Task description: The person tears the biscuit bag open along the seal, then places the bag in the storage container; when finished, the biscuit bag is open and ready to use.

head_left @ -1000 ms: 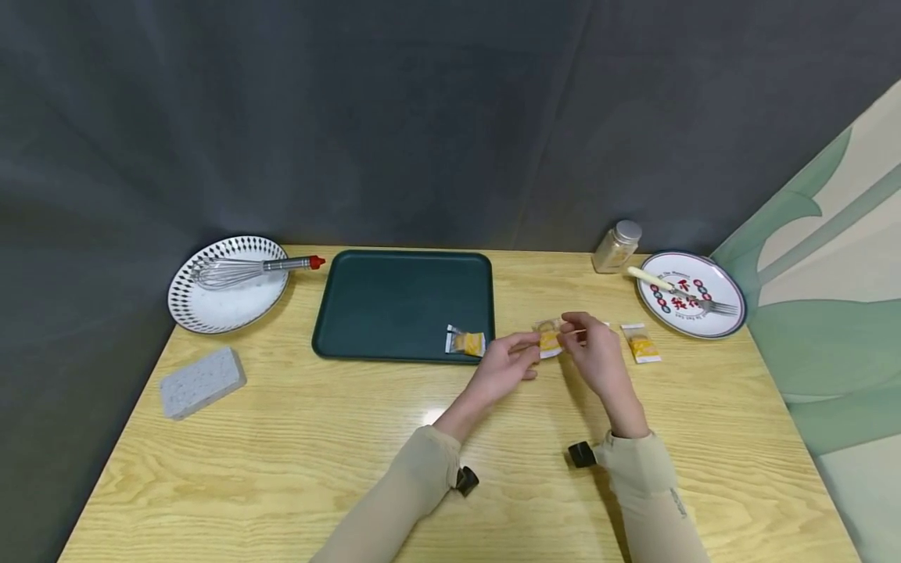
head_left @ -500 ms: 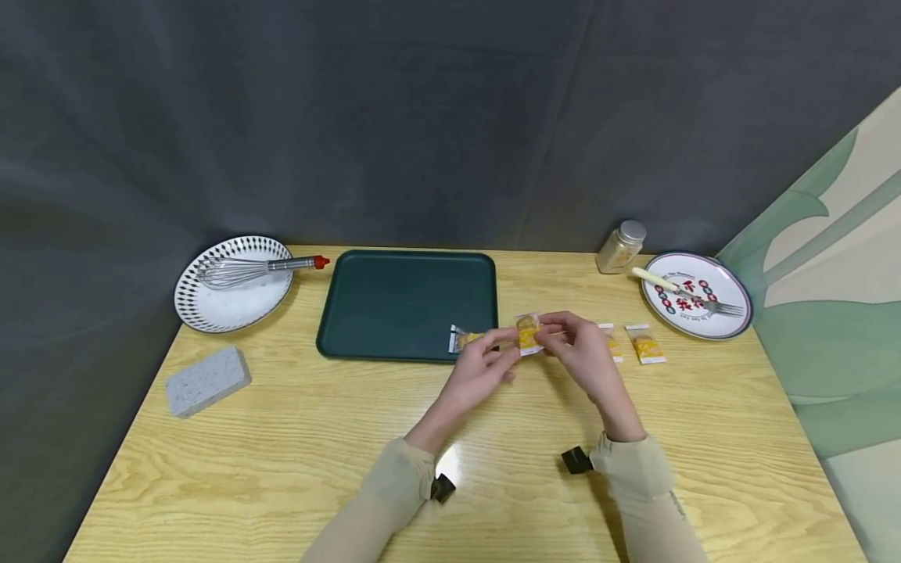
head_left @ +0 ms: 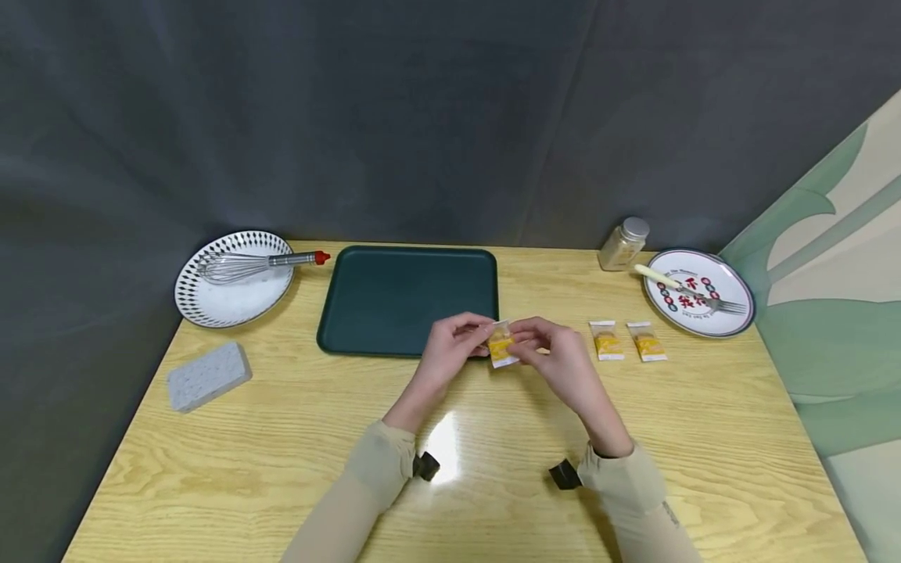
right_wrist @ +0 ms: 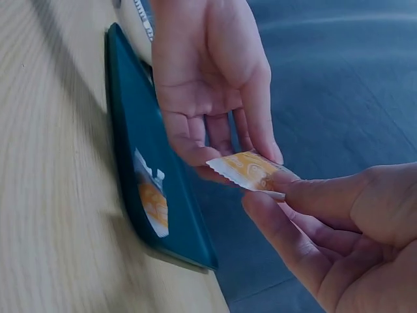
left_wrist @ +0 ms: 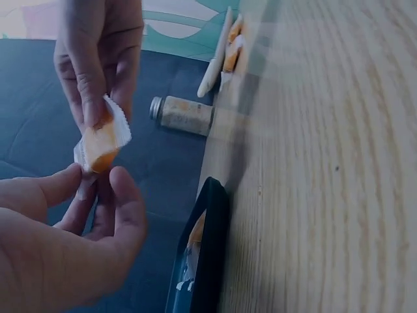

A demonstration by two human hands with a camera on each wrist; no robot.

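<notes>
Between fingers (right_wrist: 277, 231), a yellow packet (head_left: 500, 347)

- Packet (head_left: 501, 346) between left hand (head_left: 452, 344) and right hand (head_left: 563, 360): thin, shiny film, crimped edges.
- Table (head_left: 281, 453) under both hands: grained wood, glossy.
- Tray (head_left: 415, 297) beyond the left hand: smooth, matt.
- Block (head_left: 209, 377) left of the left hand: rough, matt.
- Jar (head_left: 622, 249) beyond the right hand: metallic lid (head_left: 636, 228); body perhaps glass, too small to tell.

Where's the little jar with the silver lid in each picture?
Head: jar, upper right, just left of the red-lettered plate.
Left wrist: jar, above and left of the middle, looking sideways.
Right wrist: not in it.
Landmark in all three: the held packet.
</notes>
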